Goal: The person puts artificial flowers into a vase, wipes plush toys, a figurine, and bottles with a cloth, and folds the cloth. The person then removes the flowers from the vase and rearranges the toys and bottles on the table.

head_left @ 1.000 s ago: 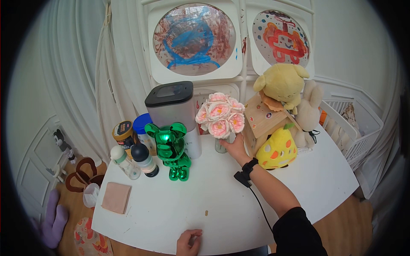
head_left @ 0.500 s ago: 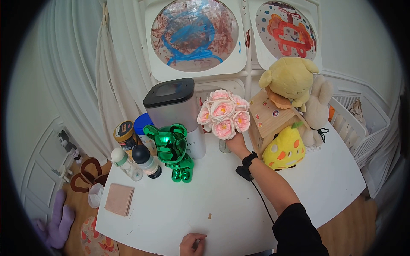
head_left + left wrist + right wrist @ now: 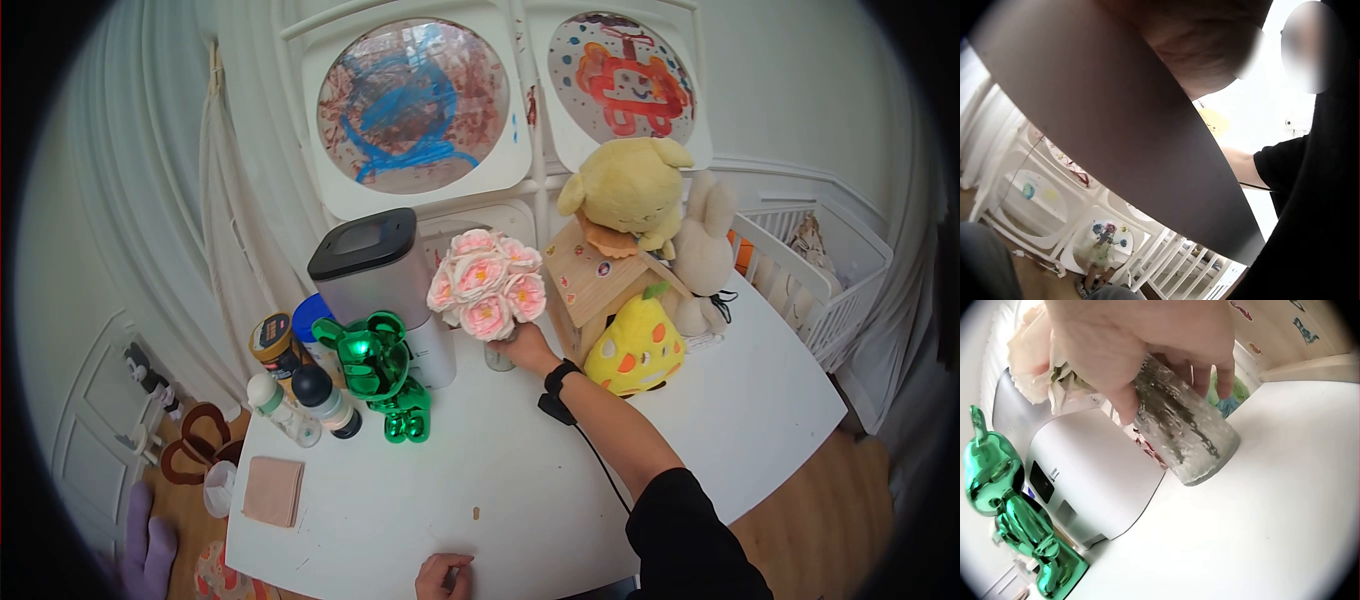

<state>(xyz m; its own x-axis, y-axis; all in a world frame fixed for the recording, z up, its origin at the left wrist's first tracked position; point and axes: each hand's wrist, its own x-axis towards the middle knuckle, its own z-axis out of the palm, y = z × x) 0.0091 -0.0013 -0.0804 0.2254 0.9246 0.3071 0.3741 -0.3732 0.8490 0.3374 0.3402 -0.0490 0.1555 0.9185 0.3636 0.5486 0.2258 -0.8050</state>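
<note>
My right hand (image 3: 527, 350) grips a clear textured glass vase (image 3: 1188, 434) near its top, thumb on one side and fingers curled round the other. Dark stems show through the glass, and pale pink roses (image 3: 487, 283) rise above the hand. The vase base sits at the white tabletop (image 3: 1254, 512). At the table's near edge my left hand (image 3: 443, 577) rests with loosely curled fingers, holding nothing. In the left wrist view only part of the left palm (image 3: 1204, 53) shows, by the table edge.
Left of the vase stand a grey-and-white appliance (image 3: 370, 270), a shiny green bear figure (image 3: 378, 365), bottles (image 3: 322, 400) and tubs. A folded pink cloth (image 3: 273, 491) lies farther left. Close on the right are a wooden house (image 3: 590, 270), a yellow plush (image 3: 636, 345) and other soft toys.
The head view shifts slightly, first one way and then back. My right hand stays at the vase throughout, and the left hand keeps resting at the table's near edge.
</note>
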